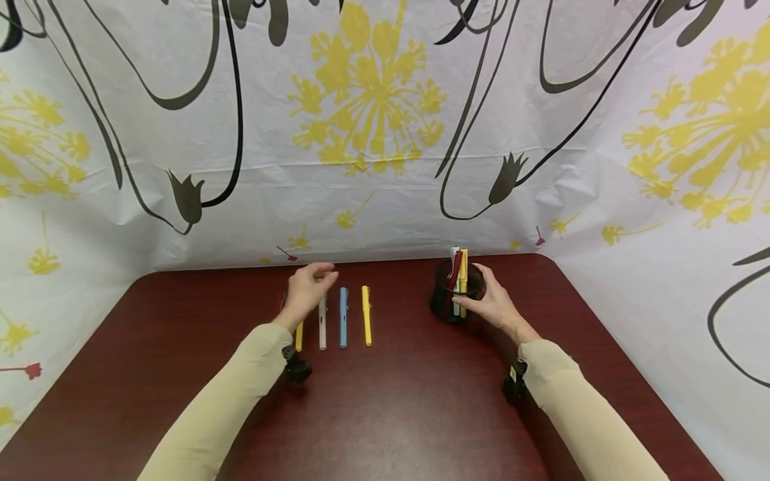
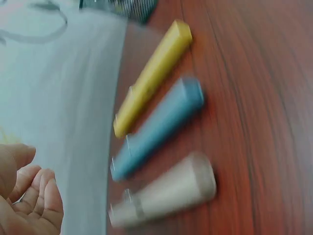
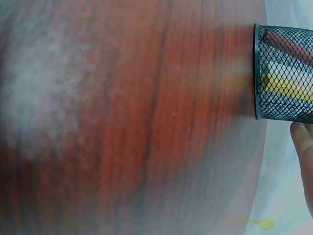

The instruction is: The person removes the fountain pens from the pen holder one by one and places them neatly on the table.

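Observation:
My left hand (image 1: pixel 308 288) hovers over the left end of a row of pens, its fingers loosely bent with nothing visible between them. Partly hidden behind that hand and wrist lie a yellow pen (image 1: pixel 299 339) and a dark red one (image 1: pixel 283 302). To their right lie a whitish pen (image 1: pixel 323 329), a blue pen (image 1: pixel 343 321) and another yellow pen (image 1: pixel 366 317). With thumb and fingers around its side, my right hand (image 1: pixel 498 306) grips a black mesh pen cup (image 3: pixel 288 110). Dark red, pale and yellow pens stand in the cup.
A dark red-brown wooden table (image 1: pixel 409 407) lies under everything. White cloth (image 1: pixel 373 220) with yellow and grey plant prints hangs along its back edge and sides. Dark wrist devices (image 1: pixel 296 369) sit at both cuffs.

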A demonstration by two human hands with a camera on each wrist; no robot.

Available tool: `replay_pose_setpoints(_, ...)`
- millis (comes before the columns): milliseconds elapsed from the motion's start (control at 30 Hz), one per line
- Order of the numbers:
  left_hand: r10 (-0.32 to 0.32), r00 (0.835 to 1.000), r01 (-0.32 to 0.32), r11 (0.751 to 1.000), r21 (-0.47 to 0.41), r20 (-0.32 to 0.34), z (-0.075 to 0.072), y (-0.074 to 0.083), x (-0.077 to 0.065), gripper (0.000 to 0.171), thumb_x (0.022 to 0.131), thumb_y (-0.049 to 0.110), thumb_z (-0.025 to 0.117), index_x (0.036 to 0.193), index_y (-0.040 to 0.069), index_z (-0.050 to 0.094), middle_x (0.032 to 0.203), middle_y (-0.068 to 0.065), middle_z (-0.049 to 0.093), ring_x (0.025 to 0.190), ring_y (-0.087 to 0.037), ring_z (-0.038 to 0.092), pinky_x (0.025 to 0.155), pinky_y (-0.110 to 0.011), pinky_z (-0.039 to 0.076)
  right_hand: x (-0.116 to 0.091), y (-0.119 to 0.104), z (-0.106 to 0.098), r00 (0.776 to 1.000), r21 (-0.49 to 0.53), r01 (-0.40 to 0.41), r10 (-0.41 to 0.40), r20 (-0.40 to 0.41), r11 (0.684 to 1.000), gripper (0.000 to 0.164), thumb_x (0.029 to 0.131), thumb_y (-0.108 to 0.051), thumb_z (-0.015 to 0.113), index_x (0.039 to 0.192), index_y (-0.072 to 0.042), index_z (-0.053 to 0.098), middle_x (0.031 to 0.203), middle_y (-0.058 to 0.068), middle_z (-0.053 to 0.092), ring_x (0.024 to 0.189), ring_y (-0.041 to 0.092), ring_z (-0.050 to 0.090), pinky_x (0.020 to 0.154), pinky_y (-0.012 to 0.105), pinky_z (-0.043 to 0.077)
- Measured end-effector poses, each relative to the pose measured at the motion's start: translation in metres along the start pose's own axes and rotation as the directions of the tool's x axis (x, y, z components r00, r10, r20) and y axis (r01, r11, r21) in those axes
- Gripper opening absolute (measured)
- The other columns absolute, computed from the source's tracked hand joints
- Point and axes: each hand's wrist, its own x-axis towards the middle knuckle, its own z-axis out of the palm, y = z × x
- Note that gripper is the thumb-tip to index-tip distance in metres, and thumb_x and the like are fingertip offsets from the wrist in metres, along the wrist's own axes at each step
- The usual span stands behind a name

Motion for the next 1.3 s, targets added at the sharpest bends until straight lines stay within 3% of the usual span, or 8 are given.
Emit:
replay_pose_setpoints(200,0.057,0.996,-0.048,0.992,-0.116,0.072,0.035,0.042,0.003,0.033,0.091,0.025,0.064,0.119,0.009,0.065,0.11,-0.01,0.069,0.101,-0.024,0.065,0.082,-0.036,0.053,-0.01,-0.029,-0.003,1.0,0.008,-0.001,0.001,0.002,1.0,0.079,0.082,-0.012,0.072,0.143,0.001,0.024,0.135,0.028,0.042,0.12,0.042,0.046,0.091,0.054,0.041)
replay_pose_setpoints(300,0.094,0.991,-0.08,0.987,-0.141,0.095,0.052,0.058,0.005,0.032,0.09,0.025,0.065,0.118,0.009,0.066,0.108,-0.008,0.069,0.1,-0.022,0.066,0.082,-0.033,0.053,-0.011,-0.031,-0.002,1.0,0.004,-0.003,0.003,0.004,1.0,0.079,0.082,-0.011,0.072,0.143,0.002,0.024,0.134,0.028,0.043,0.119,0.043,0.046,0.091,0.054,0.041)
replay_pose_setpoints(567,0.156,0.983,-0.135,0.973,-0.189,0.1,0.088,0.093,0.011,0.028,0.089,0.023,0.067,0.113,0.009,0.068,0.105,-0.008,0.07,0.095,-0.021,0.067,0.081,-0.029,0.053,0.002,0.003,0.003,1.0,-0.004,0.016,-0.016,-0.016,1.0,0.081,0.081,-0.02,0.075,0.144,-0.008,0.026,0.135,0.021,0.045,0.117,0.037,0.05,0.089,0.048,0.044)
replay_pose_setpoints(1033,0.183,0.979,-0.163,0.969,-0.186,0.093,0.13,0.125,0.017,0.028,0.089,0.022,0.067,0.114,0.009,0.067,0.105,-0.006,0.07,0.093,-0.017,0.067,0.075,-0.022,0.053,0.003,0.009,0.003,1.0,0.032,0.023,-0.022,-0.009,0.999,0.081,0.082,-0.021,0.074,0.145,-0.009,0.024,0.138,0.019,0.042,0.12,0.036,0.049,0.092,0.049,0.043)
replay_pose_setpoints(1300,0.2,0.977,-0.186,0.967,-0.177,0.067,0.144,0.134,0.02,0.028,0.087,0.021,0.069,0.112,0.008,0.068,0.102,-0.005,0.071,0.088,-0.016,0.068,0.07,-0.019,0.053,-0.011,-0.028,-0.002,1.0,0.035,0.016,-0.016,0.007,0.999,0.076,0.084,-0.011,0.07,0.142,0.002,0.024,0.136,0.026,0.041,0.12,0.041,0.047,0.093,0.051,0.043)
